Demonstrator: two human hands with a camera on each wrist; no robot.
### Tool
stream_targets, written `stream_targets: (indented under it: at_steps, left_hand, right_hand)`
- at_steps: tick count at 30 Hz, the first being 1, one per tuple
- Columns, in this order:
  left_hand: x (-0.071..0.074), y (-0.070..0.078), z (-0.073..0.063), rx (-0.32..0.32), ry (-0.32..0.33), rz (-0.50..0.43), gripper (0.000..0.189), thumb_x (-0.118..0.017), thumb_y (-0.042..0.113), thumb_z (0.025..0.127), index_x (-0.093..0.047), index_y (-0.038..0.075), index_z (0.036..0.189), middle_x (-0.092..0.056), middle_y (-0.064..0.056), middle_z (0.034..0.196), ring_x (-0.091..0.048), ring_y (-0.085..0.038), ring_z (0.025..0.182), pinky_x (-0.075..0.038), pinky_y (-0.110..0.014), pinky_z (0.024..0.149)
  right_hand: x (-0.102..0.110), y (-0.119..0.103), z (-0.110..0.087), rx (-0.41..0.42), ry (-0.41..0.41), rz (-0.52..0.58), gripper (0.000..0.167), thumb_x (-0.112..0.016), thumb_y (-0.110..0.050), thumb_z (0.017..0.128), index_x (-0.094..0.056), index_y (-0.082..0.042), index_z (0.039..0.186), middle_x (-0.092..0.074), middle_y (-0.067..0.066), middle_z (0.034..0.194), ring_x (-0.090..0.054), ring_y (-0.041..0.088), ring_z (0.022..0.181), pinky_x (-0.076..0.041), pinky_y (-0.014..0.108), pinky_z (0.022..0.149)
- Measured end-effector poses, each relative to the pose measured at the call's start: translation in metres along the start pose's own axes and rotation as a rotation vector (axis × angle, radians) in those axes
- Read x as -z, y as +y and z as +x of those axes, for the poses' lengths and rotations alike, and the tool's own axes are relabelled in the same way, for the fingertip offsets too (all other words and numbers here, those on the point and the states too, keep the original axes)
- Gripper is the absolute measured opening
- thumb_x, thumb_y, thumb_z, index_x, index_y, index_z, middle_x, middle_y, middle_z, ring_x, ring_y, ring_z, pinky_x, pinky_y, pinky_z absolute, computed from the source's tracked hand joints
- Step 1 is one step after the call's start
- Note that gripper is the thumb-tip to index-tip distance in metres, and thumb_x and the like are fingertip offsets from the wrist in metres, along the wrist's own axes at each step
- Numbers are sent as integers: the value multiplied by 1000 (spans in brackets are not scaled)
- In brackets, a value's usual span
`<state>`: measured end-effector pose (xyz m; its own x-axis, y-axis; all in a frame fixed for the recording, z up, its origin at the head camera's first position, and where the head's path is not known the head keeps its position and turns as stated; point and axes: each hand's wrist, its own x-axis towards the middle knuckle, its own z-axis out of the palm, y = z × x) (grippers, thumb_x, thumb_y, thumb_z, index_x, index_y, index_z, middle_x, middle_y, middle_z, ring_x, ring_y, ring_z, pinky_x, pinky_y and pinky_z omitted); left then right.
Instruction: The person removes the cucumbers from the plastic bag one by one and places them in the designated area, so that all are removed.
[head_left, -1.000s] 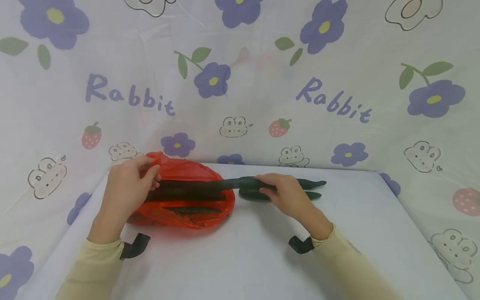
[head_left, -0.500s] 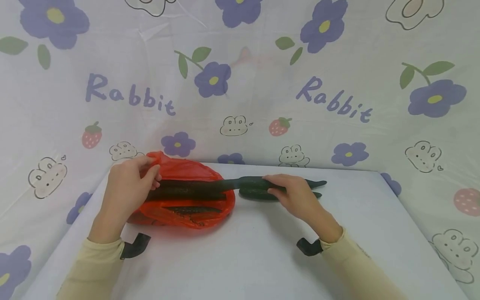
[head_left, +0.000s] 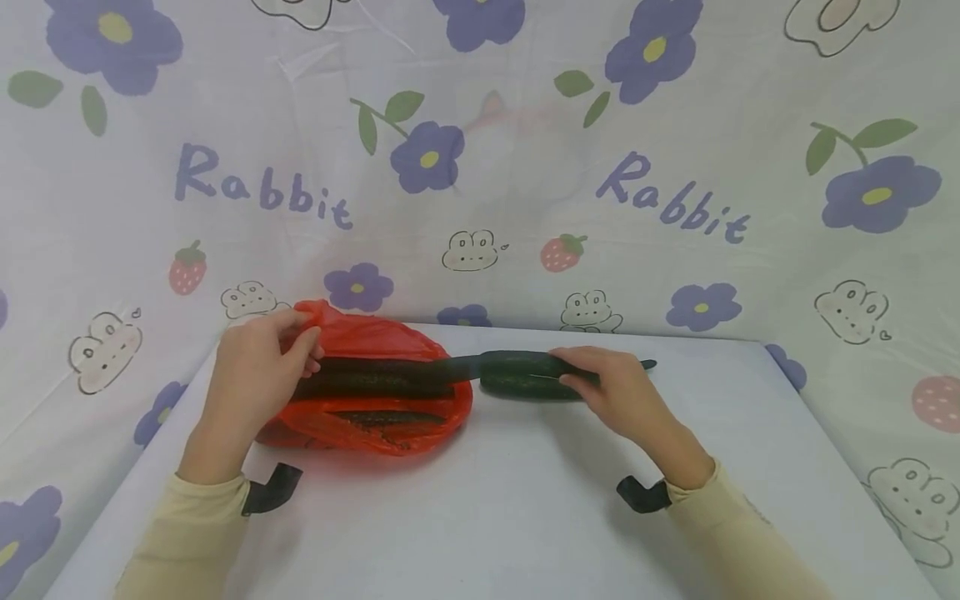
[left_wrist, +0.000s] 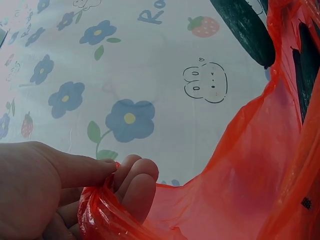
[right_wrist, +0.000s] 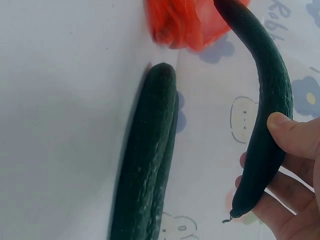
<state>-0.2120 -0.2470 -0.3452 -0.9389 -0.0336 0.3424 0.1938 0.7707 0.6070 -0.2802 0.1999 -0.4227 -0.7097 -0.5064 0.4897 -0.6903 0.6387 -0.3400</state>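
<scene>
Head view: red bag [head_left: 367, 335] on white table [head_left: 465, 517], flowered backdrop [head_left: 517, 192].

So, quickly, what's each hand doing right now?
Left hand: closed, pinching the red plastic bag.
Right hand: closed, holding a dark green cucumber.

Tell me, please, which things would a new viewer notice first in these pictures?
Probably the red bag comes first: it lies open on the white table, its edge pinched by the left hand. Then comes the curved green cucumber held in the right hand, near two more cucumbers lying side by side on the table. Behind, purple flowers dot the pale backdrop.
</scene>
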Motion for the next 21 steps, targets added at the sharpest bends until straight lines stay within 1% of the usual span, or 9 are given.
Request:
stream_targets:
  at_steps: [6, 9, 12, 15, 18, 21]
  left_hand:
    - [-5, -3, 3, -19, -7, -9, 25, -69, 13, 107, -73, -1, 127, -74, -8, 86, -76, -22, 75, -66, -51, 79]
    - [-5, -6, 4, -26, -9, 6, 24, -69, 14, 107, -73, -1, 127, -74, -7, 86, -76, -22, 75, -66, -51, 79]
    - [-6, -7, 5, -28, -11, 7, 25, -69, 14, 107, -73, -1, 127, -75, -7, 86, -76, -22, 74, -66, -51, 79]
    - [-12, -7, 6, -29, -25, -2, 23, -69, 13, 107, -73, -1, 125, -75, -7, 85, -76, -21, 73, -66, -49, 77]
    - [-13, -7, 5, -16, -40, 2, 23, -69, 13, 107, -73, 0, 125, -74, -6, 85, -76, -19, 73, -66, -48, 77]
    - [-13, -6, 6, -19, -33, 10, 22, -69, 14, 107, -73, 1, 124, -74, -6, 85, -75, -19, 73, -66, -48, 77]
  right_hand:
    - [7, 5, -6, 22, 26, -7, 43, -86, 0, 91, -77, -6, 133, -77, 9, 127, -73, 31, 120, -59, 52, 101]
    - [10, 7, -7, 44, 40, -24, 42, -86, 0, 91, -77, -5, 132, -78, 10, 125, -74, 32, 118, -60, 52, 99]
    - [15, 10, -12, 36, 43, -46, 43, -86, 1, 90, -77, -5, 131, -78, 11, 125, -74, 33, 117, -60, 53, 98]
    - [23, 14, -20, 10, 39, -64, 43, -86, 2, 89, -77, -5, 131, -78, 11, 124, -74, 34, 116, -60, 54, 97]
    - [26, 17, -26, -3, 45, -71, 43, -86, 3, 89, -77, -4, 130, -78, 12, 123, -75, 35, 114, -60, 55, 96]
    - [28, 20, -32, 0, 59, -80, 43, -86, 3, 89, -77, -4, 130, -79, 11, 122, -75, 35, 113, -60, 55, 94]
